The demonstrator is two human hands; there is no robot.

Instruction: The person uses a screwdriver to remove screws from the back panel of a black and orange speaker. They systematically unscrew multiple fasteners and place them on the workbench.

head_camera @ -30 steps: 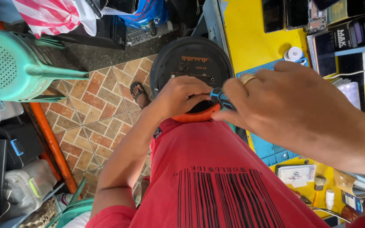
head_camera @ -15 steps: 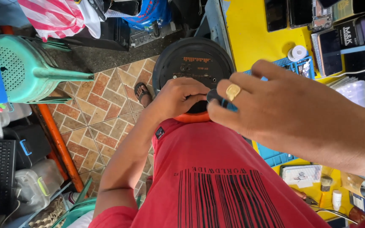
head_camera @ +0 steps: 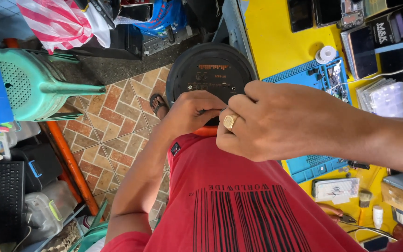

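A round black speaker [head_camera: 211,70] with a small control panel rests against my lap, above my red shirt [head_camera: 229,200]. My left hand [head_camera: 193,112] curls over its lower rim, fingers closed on the edge. An orange part [head_camera: 206,132] shows just under that hand. My right hand [head_camera: 276,122], with a gold ring [head_camera: 230,122] on one finger, comes in from the right. Its fingertips are pinched together right beside the left hand's fingers. What they pinch is almost wholly hidden.
A yellow workbench [head_camera: 276,42] on the right carries a blue mat [head_camera: 313,74], phones, a solder spool [head_camera: 326,54] and small parts boxes. On the tiled floor [head_camera: 113,126] to the left are a green plastic stool [head_camera: 33,84], an orange pole [head_camera: 71,168], a keyboard [head_camera: 5,200] and containers.
My right hand has turned and slid left, so its knuckles and ring now face up. The small blue tool seen between its fingers earlier is now covered. The view has dropped lower.
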